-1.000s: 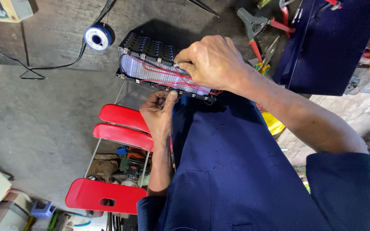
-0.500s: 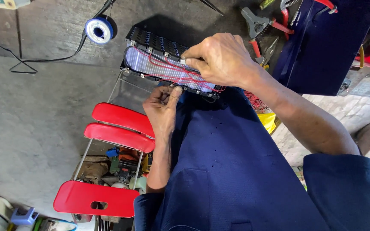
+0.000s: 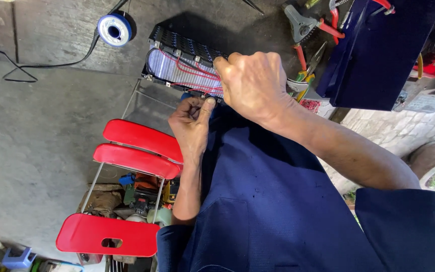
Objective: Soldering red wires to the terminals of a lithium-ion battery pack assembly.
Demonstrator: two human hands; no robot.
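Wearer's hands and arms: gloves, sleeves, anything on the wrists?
Both hands bare: left hand and right hand wear no gloves, and no rings or watch show. Forearms are uncovered. Short dark navy sleeves end near the elbows, matching the navy garment.

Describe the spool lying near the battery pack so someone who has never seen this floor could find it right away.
Start at the grey concrete floor and find the battery pack with red wires that the two hands work on. Just beyond its far corner lies the spool. It is the only small round thing there, blue-rimmed with a white centre, beside a thin black cable.
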